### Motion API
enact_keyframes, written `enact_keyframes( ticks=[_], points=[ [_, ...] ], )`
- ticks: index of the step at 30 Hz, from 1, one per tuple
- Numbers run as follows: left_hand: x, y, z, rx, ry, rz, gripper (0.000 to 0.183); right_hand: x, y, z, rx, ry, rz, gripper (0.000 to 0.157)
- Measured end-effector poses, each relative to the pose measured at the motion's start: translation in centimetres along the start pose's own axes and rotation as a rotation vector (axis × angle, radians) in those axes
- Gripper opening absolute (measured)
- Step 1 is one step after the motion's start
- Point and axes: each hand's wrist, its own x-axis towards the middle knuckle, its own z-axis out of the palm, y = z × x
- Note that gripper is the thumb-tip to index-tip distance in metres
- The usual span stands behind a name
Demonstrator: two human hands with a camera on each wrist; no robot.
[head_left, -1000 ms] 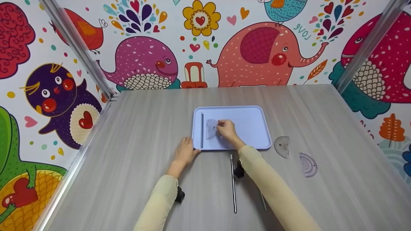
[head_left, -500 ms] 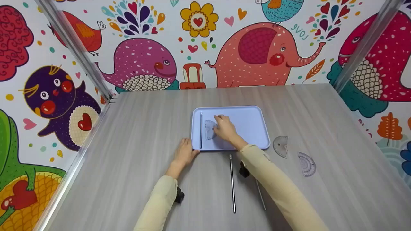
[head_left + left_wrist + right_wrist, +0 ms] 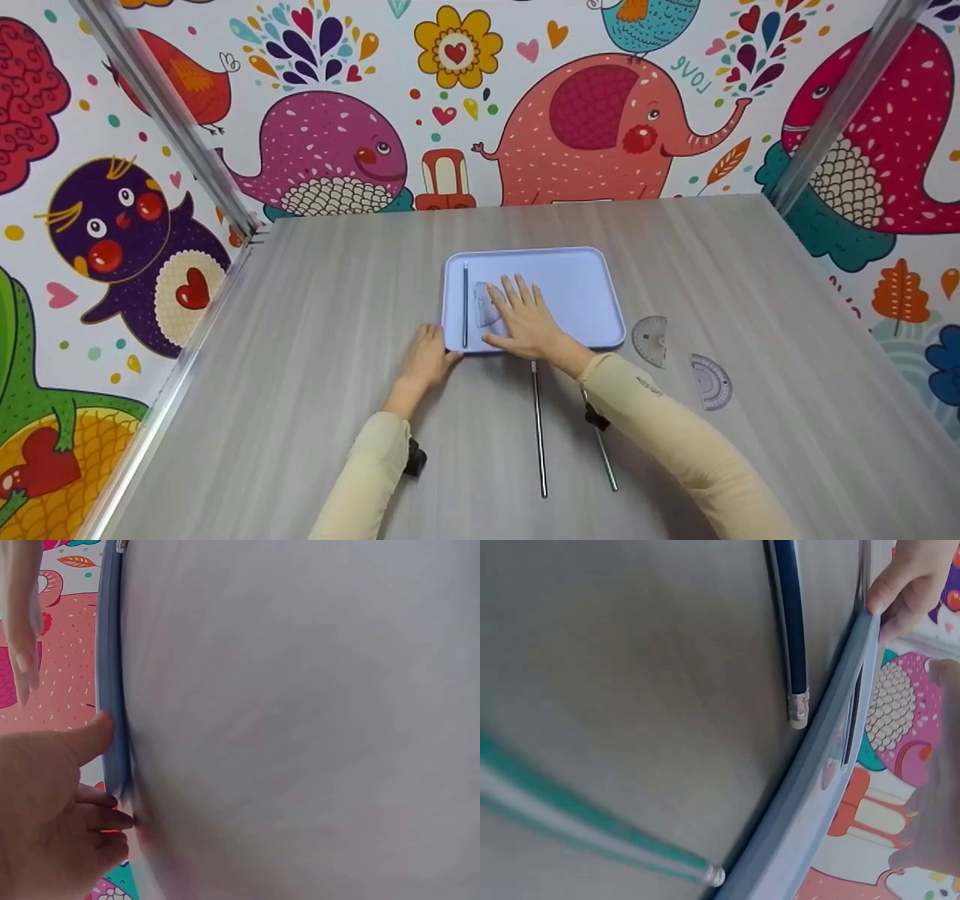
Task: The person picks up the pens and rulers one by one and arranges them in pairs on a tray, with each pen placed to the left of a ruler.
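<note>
A pale blue tray [image 3: 581, 300] lies on the table. My left hand [image 3: 427, 356] holds its near left corner, thumb on the front wall and fingers round the left side, as the left wrist view shows. Inside the tray, a pencil [image 3: 465, 304] lies along the left side, with a clear protractor [image 3: 481, 304] just right of it. My right hand [image 3: 531, 322] is spread over the tray with straight fingers, partly covering that protractor. It holds nothing; whether the fingertips touch the protractor I cannot tell.
Two pencils lie in front of the tray, a dark blue one [image 3: 791, 622] and a green one [image 3: 592, 814], eraser ends towards it. Right of the tray rest two more clear protractors, one nearer [image 3: 651, 341] and one farther [image 3: 711, 381]. A cartoon-printed wall [image 3: 337, 142] stands behind the table.
My right hand has let go of the protractor in the tray, lifted its fingers and spread them, shifting slightly right and nearer. The left hand stays at the tray corner.
</note>
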Motion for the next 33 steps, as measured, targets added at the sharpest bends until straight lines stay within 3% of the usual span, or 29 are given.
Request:
enact_keyframes(
  ticks=[7, 15, 22, 26, 28, 33],
  points=[
    [0.1, 0.1, 0.0, 0.014, -0.01, -0.015, 0.051, -2.1, -0.9, -0.8, -0.1, 0.014, -0.083, 0.085],
    [0.3, -0.1, 0.1, 0.002, -0.056, -0.052, 0.058, -4.7, -2.0, -1.8, -0.089, 0.042, -0.134, 0.089],
    [0.7, -1.6, 1.6, -0.033, -0.041, -0.032, 0.062, -6.8, -2.4, -2.4, -0.098, 0.069, -0.148, 0.092],
    [0.5, -1.4, 1.2, -0.034, -0.05, -0.041, 0.063, -7.8, -2.6, -2.4, -0.11, 0.071, -0.165, 0.093],
    [0.2, -0.4, 0.0, -0.035, -0.083, -0.073, 0.059, -8.3, -2.7, -2.5, -0.11, 0.064, -0.166, 0.093],
    [0.0, 0.1, -0.1, 0.007, -0.077, -0.061, 0.057, -9.3, -3.4, -2.6, -0.096, 0.046, -0.166, 0.096]
  ],
)
